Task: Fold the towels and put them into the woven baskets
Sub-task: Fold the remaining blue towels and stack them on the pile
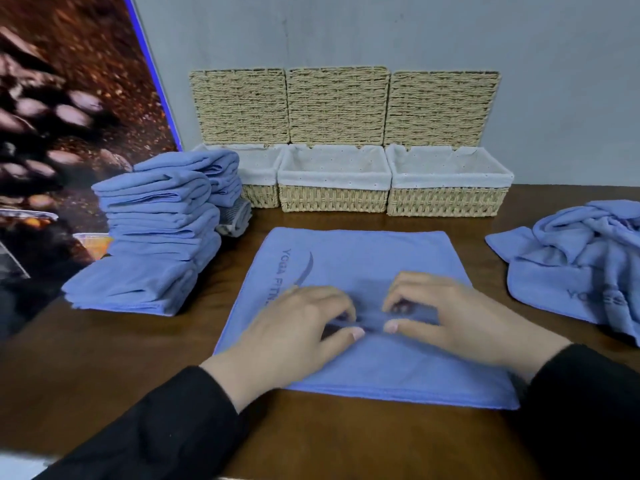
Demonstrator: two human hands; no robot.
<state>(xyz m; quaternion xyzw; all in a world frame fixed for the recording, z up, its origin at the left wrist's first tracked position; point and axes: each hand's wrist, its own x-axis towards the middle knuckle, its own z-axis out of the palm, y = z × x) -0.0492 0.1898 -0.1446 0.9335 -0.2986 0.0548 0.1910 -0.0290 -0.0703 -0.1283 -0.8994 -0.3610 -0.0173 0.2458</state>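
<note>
On the dark wooden table (104, 368), one blue towel (363, 258) lies flat, already doubled over, with grey lettering on its left part. Both hands rest on its middle: the left hand (294, 330) and the right hand (460, 317) each curl their fingers and pinch a small ridge of the cloth between thumb and fingertips. Behind it stand three woven baskets, left (259, 195), middle (332, 199) and right (446, 202), each white-lined with its lid raised against the wall. At left sits one stack of folded towels (149, 244); at right, one crumpled heap of towels (581, 258).
</note>
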